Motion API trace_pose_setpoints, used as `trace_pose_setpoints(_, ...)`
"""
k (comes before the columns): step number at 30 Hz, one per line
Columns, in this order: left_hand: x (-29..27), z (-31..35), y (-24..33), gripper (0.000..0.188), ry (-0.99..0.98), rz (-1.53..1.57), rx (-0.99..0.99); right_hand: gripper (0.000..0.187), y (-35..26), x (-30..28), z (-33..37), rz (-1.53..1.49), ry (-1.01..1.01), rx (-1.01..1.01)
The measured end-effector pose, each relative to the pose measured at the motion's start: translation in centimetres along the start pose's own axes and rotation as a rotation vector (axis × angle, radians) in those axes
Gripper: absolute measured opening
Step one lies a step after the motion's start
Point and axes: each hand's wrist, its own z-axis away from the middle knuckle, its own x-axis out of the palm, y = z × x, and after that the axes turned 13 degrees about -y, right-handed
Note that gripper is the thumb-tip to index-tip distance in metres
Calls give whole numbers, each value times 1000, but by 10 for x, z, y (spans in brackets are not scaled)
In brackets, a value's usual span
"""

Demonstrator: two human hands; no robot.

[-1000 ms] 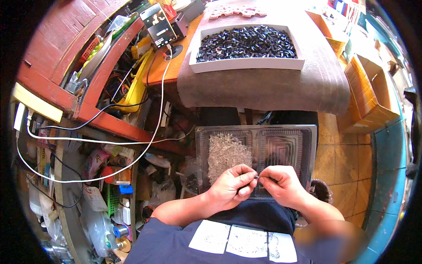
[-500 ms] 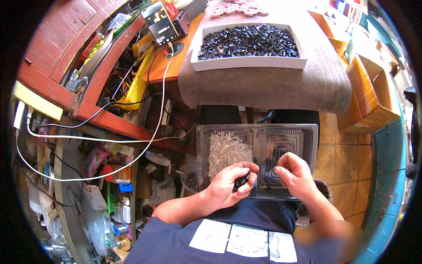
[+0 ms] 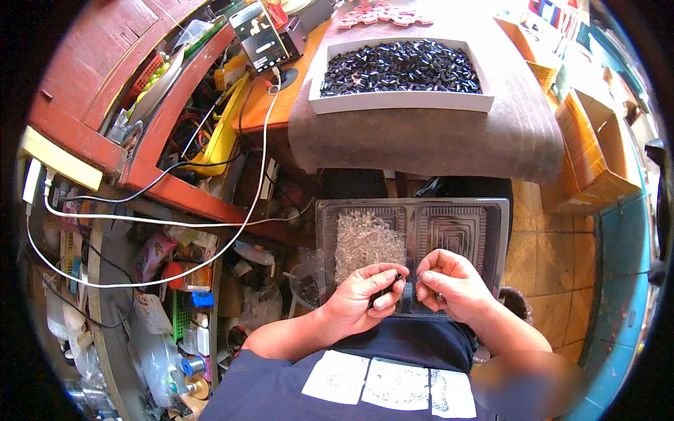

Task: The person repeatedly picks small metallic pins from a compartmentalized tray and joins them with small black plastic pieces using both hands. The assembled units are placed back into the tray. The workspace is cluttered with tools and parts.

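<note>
Single fisheye view from the wearer's head, facing down and forward, close above the tray [image 3: 453, 228], surface [image 3: 286, 103] farther off

From my remote feed I could not count the black pieces [image 3: 399, 276] in the left hand [image 3: 360, 298]; its curled fingers covered most of them. Whether the right hand [image 3: 453, 282] pinched anything, I could not tell. Both hands hid part of the clear tray [image 3: 453, 228]. A blurred patch [image 3: 530, 386] covered whatever lay behind it. The counter [image 3: 283, 105] ran past my upper edge, the shirt [image 3: 274, 386] past the lower, and the phone [image 3: 258, 38] showed details too small to make out.
</note>
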Motion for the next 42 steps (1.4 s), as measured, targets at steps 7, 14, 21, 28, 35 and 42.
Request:
trace_pose_setpoints(7, -5, 1, 0, 14, -28, 62, 13, 10, 9, 0, -5, -128, 58, -80)
trace_pose_setpoints(14, -10, -1, -5, 10, 2, 33, -1, 12, 9, 2, -8, -193, 128, -78)
trace_pose_setpoints(21, -10, -3, -10, 7, 46, -62, 53, 12, 13, 4, -9, -70, 130, -58)
trace_pose_setpoints(28, -14, -5, -15, 4, 61, -140, 89, 13, 23, 8, -12, 40, 128, -101)
trace_pose_setpoints(35, -13, -9, -13, 4, 41, -156, 70, 11, 23, 4, -12, 42, 104, -119)
trace_pose_setpoints(42, -9, -13, -9, 6, 34, -63, 55, 10, 14, 1, -8, -14, 117, -88)
